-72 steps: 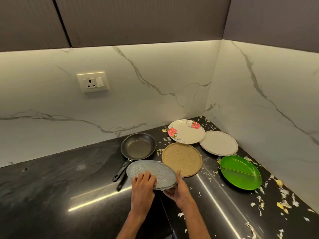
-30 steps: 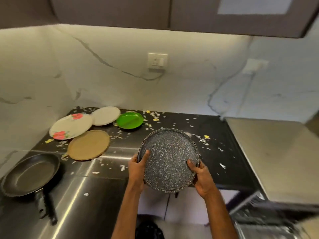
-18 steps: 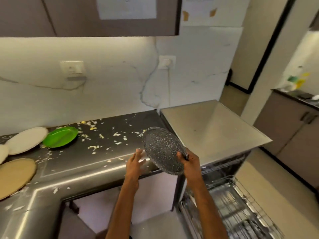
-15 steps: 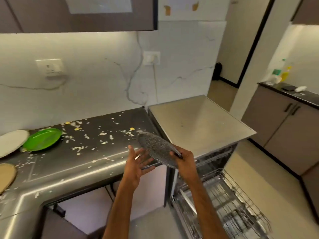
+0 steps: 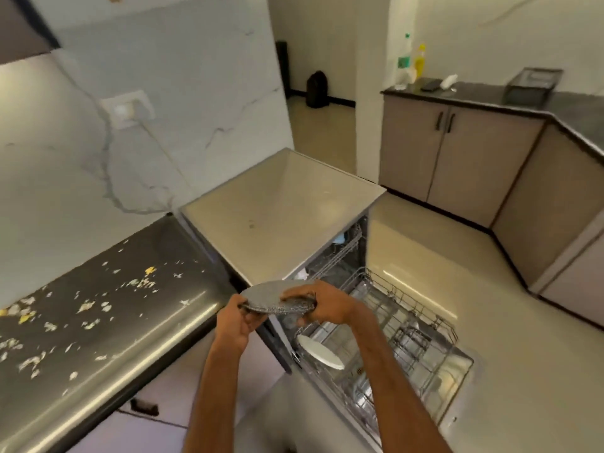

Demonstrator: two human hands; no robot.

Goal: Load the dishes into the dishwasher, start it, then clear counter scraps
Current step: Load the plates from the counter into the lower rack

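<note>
Both my hands hold a grey speckled round plate (image 5: 266, 297), nearly flat, in front of the open dishwasher (image 5: 330, 263). My left hand (image 5: 237, 322) grips its near left rim and my right hand (image 5: 318, 305) grips its right side from above. Below and to the right, the pulled-out lower wire rack (image 5: 421, 328) holds a white plate (image 5: 322, 353) near its left end. Food scraps (image 5: 98, 305) lie scattered on the dark counter (image 5: 157, 256) at left.
The dishwasher's beige top (image 5: 281, 210) adjoins the counter. Beige cabinets (image 5: 457, 158) with a dark worktop stand at right, carrying bottles (image 5: 418, 62) and a wire basket (image 5: 531, 83). A wall socket (image 5: 129, 109) is on the marble backsplash. Beige floor (image 5: 490, 322) lies beyond the rack.
I have turned right from the counter corner, carrying the speckled plate to the dishwasher. The plate has tipped from upright to nearly flat, and my left hand has taken hold of its rim again.
</note>
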